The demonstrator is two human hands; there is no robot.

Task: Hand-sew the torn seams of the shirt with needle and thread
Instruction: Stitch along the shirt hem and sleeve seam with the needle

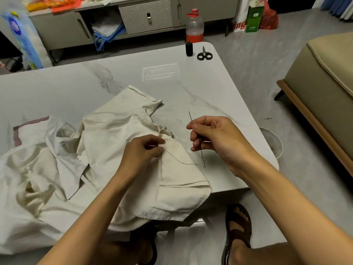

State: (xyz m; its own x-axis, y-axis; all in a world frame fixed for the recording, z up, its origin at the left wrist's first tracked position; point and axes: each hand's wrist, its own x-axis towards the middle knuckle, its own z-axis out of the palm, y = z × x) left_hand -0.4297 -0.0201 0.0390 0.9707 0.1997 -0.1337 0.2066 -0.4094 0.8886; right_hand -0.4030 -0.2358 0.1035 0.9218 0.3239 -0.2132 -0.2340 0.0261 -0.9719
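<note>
A cream shirt [99, 150] lies crumpled on the marble table [76, 83], one sleeve hanging over the near edge. My left hand [142, 150] pinches the fabric at a seam near the sleeve. My right hand [212, 138] pinches a needle [190, 116] that points up and away, just right of the shirt. A dark thread [183, 163] runs from the seam under my left fingers across the sleeve and up into my right hand.
A black thread spool [189, 49] and small black scissors [204, 54] sit at the table's far right corner. A bottle [194, 25] stands on the floor behind. A tan sofa [324, 88] is at the right, a round bin [273, 144] beside the table.
</note>
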